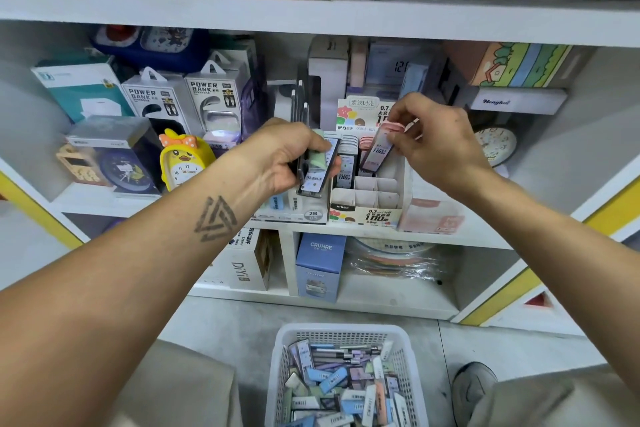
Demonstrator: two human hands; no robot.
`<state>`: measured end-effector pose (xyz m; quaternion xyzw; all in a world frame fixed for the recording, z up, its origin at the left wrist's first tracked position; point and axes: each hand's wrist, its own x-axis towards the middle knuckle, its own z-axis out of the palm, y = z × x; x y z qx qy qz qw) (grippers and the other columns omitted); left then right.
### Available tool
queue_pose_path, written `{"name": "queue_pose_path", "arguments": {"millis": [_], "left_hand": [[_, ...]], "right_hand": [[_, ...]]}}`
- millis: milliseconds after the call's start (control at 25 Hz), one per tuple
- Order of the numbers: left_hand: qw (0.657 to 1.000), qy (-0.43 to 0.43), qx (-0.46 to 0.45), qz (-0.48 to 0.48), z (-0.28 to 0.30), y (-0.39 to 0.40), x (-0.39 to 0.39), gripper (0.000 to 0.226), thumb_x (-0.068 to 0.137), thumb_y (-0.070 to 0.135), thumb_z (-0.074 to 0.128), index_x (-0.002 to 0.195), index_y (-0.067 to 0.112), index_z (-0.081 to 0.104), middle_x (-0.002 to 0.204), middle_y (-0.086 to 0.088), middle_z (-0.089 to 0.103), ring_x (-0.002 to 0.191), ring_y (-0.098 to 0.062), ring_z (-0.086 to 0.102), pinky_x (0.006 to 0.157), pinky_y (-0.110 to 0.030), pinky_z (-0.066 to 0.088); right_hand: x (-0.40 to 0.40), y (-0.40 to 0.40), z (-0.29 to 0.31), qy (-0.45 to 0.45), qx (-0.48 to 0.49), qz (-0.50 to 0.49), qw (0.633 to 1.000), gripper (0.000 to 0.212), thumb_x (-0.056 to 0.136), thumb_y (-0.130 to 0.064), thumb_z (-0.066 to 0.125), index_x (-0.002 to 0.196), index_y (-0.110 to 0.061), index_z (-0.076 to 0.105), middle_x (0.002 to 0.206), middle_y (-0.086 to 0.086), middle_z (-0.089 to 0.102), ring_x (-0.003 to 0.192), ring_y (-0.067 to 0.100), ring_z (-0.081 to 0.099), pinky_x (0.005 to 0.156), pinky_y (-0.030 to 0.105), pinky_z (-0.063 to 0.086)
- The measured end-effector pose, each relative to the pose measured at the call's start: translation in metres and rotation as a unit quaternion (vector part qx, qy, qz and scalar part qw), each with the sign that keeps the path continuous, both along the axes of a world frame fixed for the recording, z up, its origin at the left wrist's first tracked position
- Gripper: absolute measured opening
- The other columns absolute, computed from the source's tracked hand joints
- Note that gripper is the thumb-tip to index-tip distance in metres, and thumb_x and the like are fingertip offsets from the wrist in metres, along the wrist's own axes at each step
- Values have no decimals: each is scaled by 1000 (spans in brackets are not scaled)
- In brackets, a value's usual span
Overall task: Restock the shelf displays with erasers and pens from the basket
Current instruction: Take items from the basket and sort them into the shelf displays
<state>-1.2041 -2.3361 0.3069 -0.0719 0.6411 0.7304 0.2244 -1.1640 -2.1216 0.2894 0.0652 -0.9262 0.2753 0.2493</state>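
Seen from a head-worn camera looking down, a person reaches both bare arms toward a white shelf (346,227) packed with stationery and small goods. The left hand (291,158), its forearm marked with a triangle tattoo, has its fingers curled around a small stack of flat packs (317,166), one pale green and one with a printed label and barcode, held just in front of the shelf. The right hand (440,146) pinches a pink-topped pack (381,149) between thumb and fingertips, tilted, its lower end inside the back row of a divided cardboard display box (367,199). That box stands on the middle shelf; its rear compartments hold upright packs, while the front compartments show bare white dividers. Just left of the box sits another low tray of packs (294,208) marked 2B. Farther left on the same shelf stand two power bank boxes (183,97), a yellow duck-shaped clock (185,159) and a dark blue clock (124,172). To the right is a round alarm clock (495,146). On the floor below, between the person's knees, sits a white plastic basket (343,333) heaped with erasers and pens (343,381) in blue, purple, white and peach sleeves. A grey shoe (472,388) shows to the basket's right.
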Motion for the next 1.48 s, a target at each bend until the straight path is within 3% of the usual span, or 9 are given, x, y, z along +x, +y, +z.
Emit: {"name": "queue_pose_path", "arguments": {"millis": [240, 400, 520, 640, 760, 880, 1120, 1280, 1480], "left_hand": [[1000, -4, 5, -17, -2, 0, 1, 29, 85, -17, 59, 114, -16, 57, 96, -31, 70, 67, -35, 71, 54, -43, 60], [999, 5, -3, -39, -3, 1, 3, 28, 85, -16, 60, 114, -16, 56, 93, -32, 70, 80, -40, 73, 61, -47, 61], [998, 11, 3, -65, -2, 3, 7, 30, 86, -16, 59, 116, -15, 55, 96, -35, 69, 89, -44, 71, 63, -51, 61], [996, 16, 11, -88, -1, 7, 12, 29, 84, -17, 59, 113, -15, 56, 92, -36, 69, 81, -46, 72, 64, -54, 60], [997, 18, 13, -71, 0, 9, 10, 36, 83, -17, 61, 119, -12, 56, 99, -33, 70, 88, -45, 71, 71, -60, 58], [999, 11, 13, -34, 1, 3, 0, 34, 91, -9, 57, 125, -10, 53, 103, -28, 71, 86, -36, 73, 73, -52, 60], [997, -37, 61, 8, 5, -13, -7, 13, 94, -8, 46, 104, -5, 53, 81, -28, 70, 68, -33, 74, 58, -42, 62], [998, -30, 52, -11, 4, -11, -3, 11, 93, -10, 45, 102, -4, 49, 79, -30, 70, 67, -33, 73, 57, -43, 62], [998, -18, 5, -59, 6, -12, 4, 10, 89, -9, 59, 98, -5, 58, 84, -23, 70, 62, -29, 73, 39, -25, 51]], "right_hand": [[-6, -4, -12, -14, 63, 21, 998, 10, 94, -13, 65, 104, -16, 68, 96, 2, 70, 82, 21, 65, 77, 33, 53], [-8, -7, -18, -44, 141, 6, 989, 24, 96, -10, 61, 116, -6, 73, 112, 8, 63, 92, 22, 58, 85, 27, 43], [-5, -20, -9, -85, -20, 15, 996, 20, 96, -18, 64, 112, -12, 74, 102, 4, 70, 82, 13, 60, 77, 26, 48], [0, -34, -2, -192, -303, 80, 930, 15, 95, -19, 68, 104, -7, 71, 82, 13, 76, 68, 24, 69, 61, 31, 54], [0, -36, 1, -204, -361, 74, 907, 10, 91, -5, 70, 99, 0, 68, 83, 20, 75, 73, 42, 70, 65, 36, 58], [-3, -24, 8, -119, -377, 29, 918, 7, 88, -2, 71, 92, -8, 73, 81, 14, 75, 66, 26, 67, 56, 27, 56], [-6, -16, 2, -10, -123, 5, 992, 20, 88, -18, 75, 107, -20, 71, 88, 0, 70, 77, 23, 67, 76, 38, 58], [-6, -31, -10, 30, -4, 27, 999, 18, 88, -20, 75, 101, -16, 63, 83, -4, 66, 74, 19, 63, 72, 35, 54], [-9, -36, -26, 3, 102, 81, 992, 11, 93, -13, 67, 102, -8, 73, 95, 6, 71, 89, 24, 65, 82, 36, 51]]}}
